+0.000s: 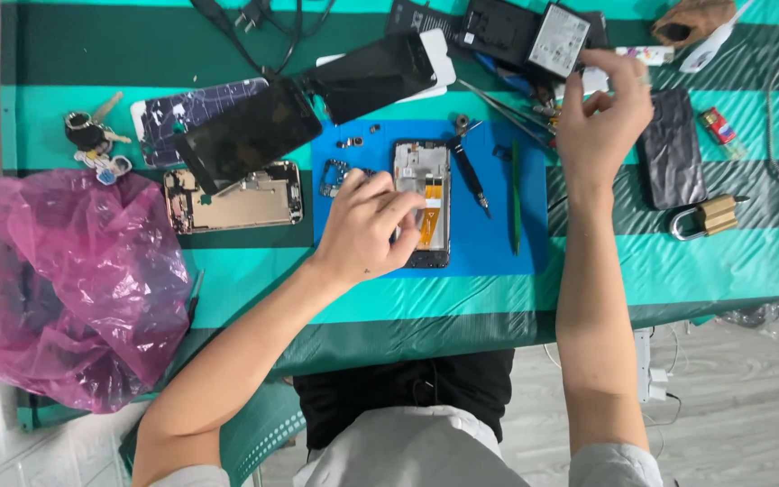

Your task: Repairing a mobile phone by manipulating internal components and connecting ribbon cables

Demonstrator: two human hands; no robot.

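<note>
The head view looks down at a table. The left hand (364, 225) rests on an open phone (424, 200), fingers pressing on its left edge. The phone lies on a blue mat (498, 243). The right hand (601, 122) is lifted above the mat's far right corner, fingers loosely curled, holding nothing I can see. A green stick (515, 194) lies on the mat. A pink bag (65, 280) sits far left.

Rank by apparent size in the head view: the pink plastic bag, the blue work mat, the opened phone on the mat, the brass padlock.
1. Pink plastic bag, largest, though it may lie nearer the camera.
2. Blue work mat.
3. Opened phone, partly covered by the left hand.
4. Brass padlock, smallest.
</note>
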